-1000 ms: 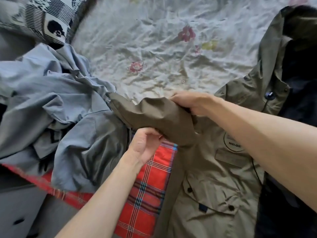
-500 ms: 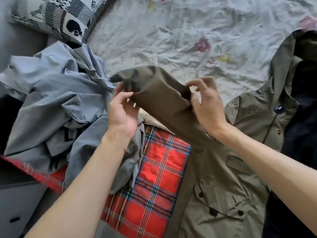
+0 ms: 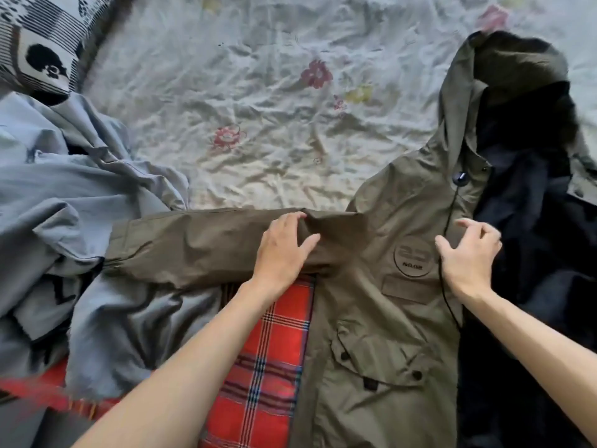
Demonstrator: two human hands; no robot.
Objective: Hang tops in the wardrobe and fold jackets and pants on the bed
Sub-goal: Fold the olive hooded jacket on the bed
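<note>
- Olive hooded jacket (image 3: pixel 387 334) lies front-up on the crumpled floral bedsheet (image 3: pixel 258 108), hood far, hem near; its smooth sleeve (image 3: pixel 193 247) stretches leftward over grey clothing (image 3: pixel 80 205) and red plaid cloth (image 3: pixel 271 367).
- Left hand (image 3: pixel 284 250) presses flat on the shoulder.
- Right hand (image 3: pixel 468 257) curls at the front edge; whether it is pinching, I cannot tell.

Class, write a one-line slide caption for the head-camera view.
Left hand on the outstretched sleeve, right hand on the chest of an olive hooded jacket on the bed.

Olive-green jacket (image 3: pixel 381 318), red plaid cloth (image 3: pixel 268 367), grey-blue garment (image 3: pixel 64 205), white floral bedsheet (image 3: pixel 242 108), black-and-white patterned pillow (image 3: pixel 38 43)
</note>
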